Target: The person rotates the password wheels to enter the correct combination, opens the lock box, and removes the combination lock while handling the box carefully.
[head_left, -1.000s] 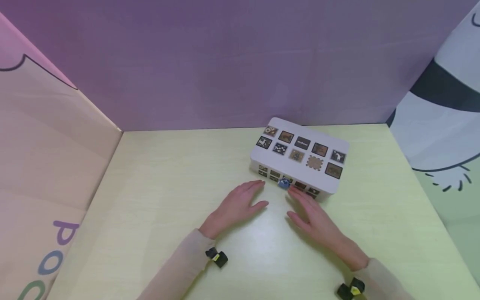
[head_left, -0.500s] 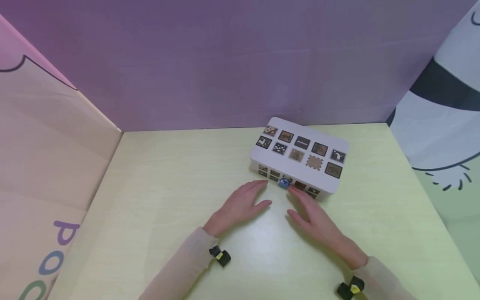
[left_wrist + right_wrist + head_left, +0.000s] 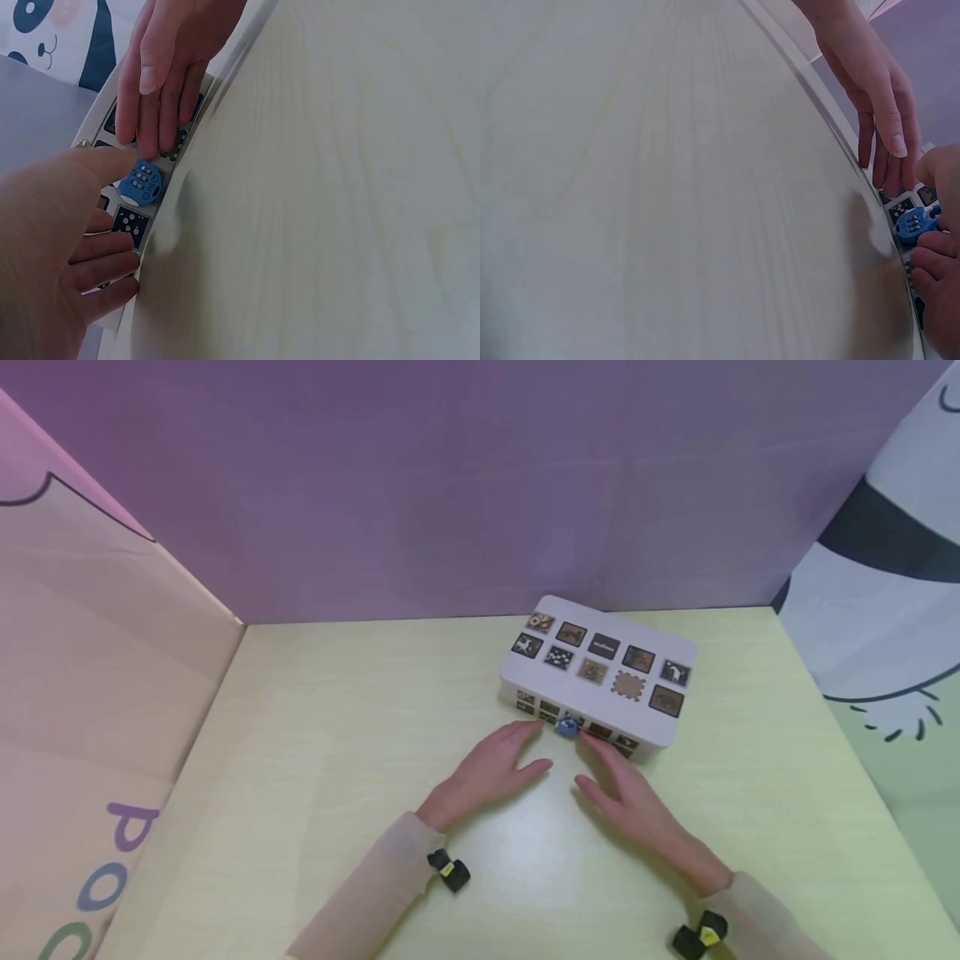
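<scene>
A small blue combination padlock (image 3: 568,727) with number dials hangs at the front face of a white box (image 3: 598,662) printed with small dark pictures. To the padlock's left my left hand (image 3: 491,768) is extended, its fingertips close to the box's front. My right hand (image 3: 633,797) lies on the other side, index fingertip right beside the padlock. Both thumbs are spread away from the fingers, and neither hand holds anything. In the left wrist view the dials of the padlock (image 3: 141,184) show between the hands; whether any finger touches it, I cannot tell.
The box stands at a slant on a pale wooden table (image 3: 337,735), near its back edge. A purple panel (image 3: 420,493) rises behind, and printed panels stand at the left and right. Each wrist carries a small black camera on a beige sleeve (image 3: 375,885).
My left hand has moved slightly to the right, nearer the padlock. The right hand has barely shifted, and the box and padlock stay where they were.
</scene>
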Tool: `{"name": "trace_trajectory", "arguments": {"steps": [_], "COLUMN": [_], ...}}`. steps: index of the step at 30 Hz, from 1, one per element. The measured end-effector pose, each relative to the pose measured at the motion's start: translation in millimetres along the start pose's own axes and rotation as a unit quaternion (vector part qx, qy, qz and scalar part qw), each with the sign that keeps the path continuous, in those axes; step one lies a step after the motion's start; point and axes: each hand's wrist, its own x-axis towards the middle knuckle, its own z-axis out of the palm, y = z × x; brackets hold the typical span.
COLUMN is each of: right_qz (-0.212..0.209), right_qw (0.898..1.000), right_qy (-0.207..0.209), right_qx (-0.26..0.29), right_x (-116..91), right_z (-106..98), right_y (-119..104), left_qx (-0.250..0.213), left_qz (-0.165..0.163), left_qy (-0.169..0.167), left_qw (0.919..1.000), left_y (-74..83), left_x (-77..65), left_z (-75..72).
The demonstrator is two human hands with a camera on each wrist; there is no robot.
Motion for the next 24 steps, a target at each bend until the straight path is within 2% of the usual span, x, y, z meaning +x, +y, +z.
{"name": "trace_trajectory", "arguments": {"steps": [8,24], "right_qz": [0.011,0.009], "right_qw": [1.0,1.0], "right_qy": [0.001,0.01], "right_qx": [0.006,0.025], "right_x": [0.5,1.1], "right_z": [2.9,5.8], "right_y": [1.5,2.0], "left_qx": [-0.007,-0.014], "left_qz": [-0.004,0.011], "left_qy": [-0.002,0.001], "left_qw": [1.0,0.9998], "left_y": [3.9,8.0], "left_x": [3.8,10.3], "left_z": [2.5,6.5]}}
